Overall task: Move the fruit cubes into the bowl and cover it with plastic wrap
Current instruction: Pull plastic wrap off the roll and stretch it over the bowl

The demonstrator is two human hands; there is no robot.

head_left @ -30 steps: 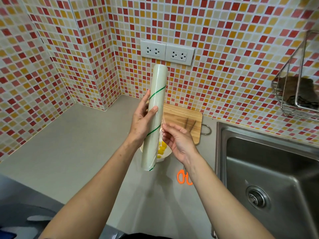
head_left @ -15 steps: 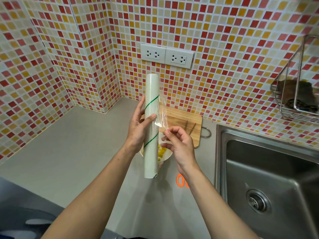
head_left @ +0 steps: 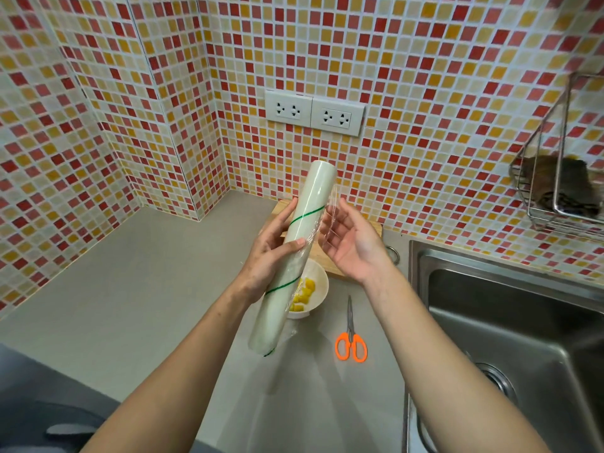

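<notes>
My left hand [head_left: 268, 256] grips a tilted roll of plastic wrap [head_left: 315, 188] with thin green stripes, held above the counter. A loose flap of clear film [head_left: 328, 220] stands off the roll's right side. My right hand [head_left: 353, 246] is beside it, palm toward the roll, fingers relaxed and touching the film's edge. Under the roll sits a white bowl [head_left: 322, 282] with yellow fruit cubes [head_left: 305, 294] in it; the roll hides the bowl's left part.
A wooden cutting board [head_left: 330, 264] lies behind the bowl against the tiled wall. Orange-handled scissors [head_left: 351, 344] lie on the grey counter [head_left: 147, 289] right of the bowl. A steel sink [head_left: 510, 338] is at the right, with a wire rack [head_left: 562, 191] above it.
The roll has tipped so its top leans right. My right hand has let go of its pinch on the film edge and opened, rising beside the roll. The scissors have come fully into view.
</notes>
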